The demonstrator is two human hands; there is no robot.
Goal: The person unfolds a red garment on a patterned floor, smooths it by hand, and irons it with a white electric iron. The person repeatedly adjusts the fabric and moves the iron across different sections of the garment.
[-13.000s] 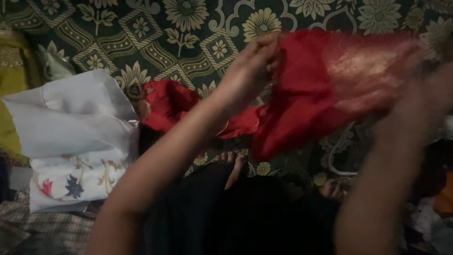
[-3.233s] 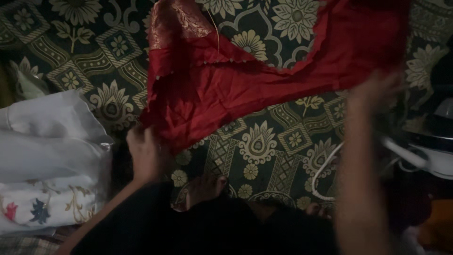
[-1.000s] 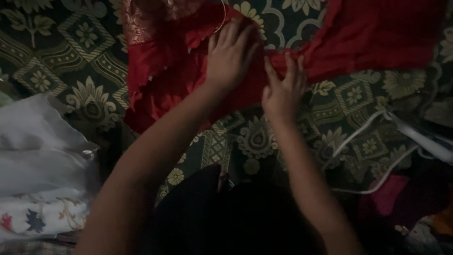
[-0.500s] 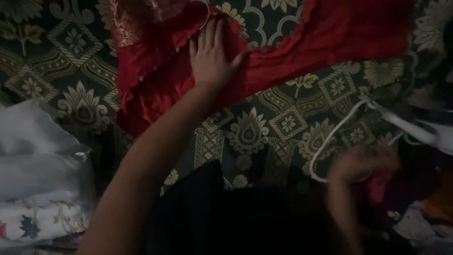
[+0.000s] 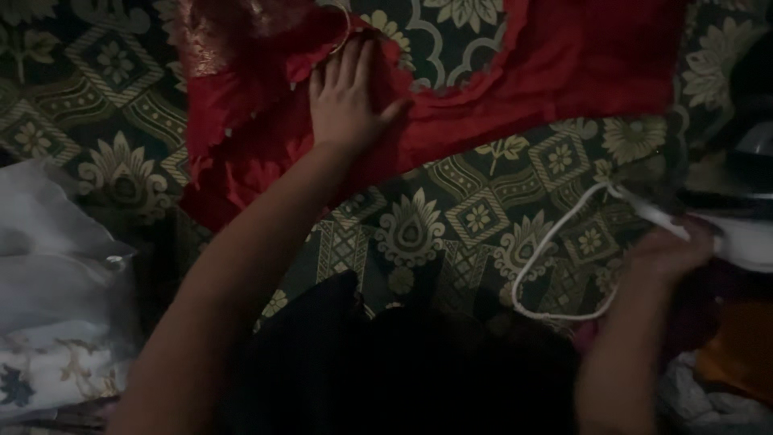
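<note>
Dark green floor covering [image 5: 451, 234] patterned with gold flowers. Spread across it from 11 to 1 o'clock, crumpled red fabric garment [image 5: 515, 89]; at 4 o'clock, looped white cord [image 5: 547, 242]; at 8 o'clock, stacked white embroidered cloths [image 5: 56, 322].

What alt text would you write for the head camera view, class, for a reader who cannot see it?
A person's left hand presses flat on a red garment spread over a green floral mat, while the right hand reaches an iron with a white cord.
</note>
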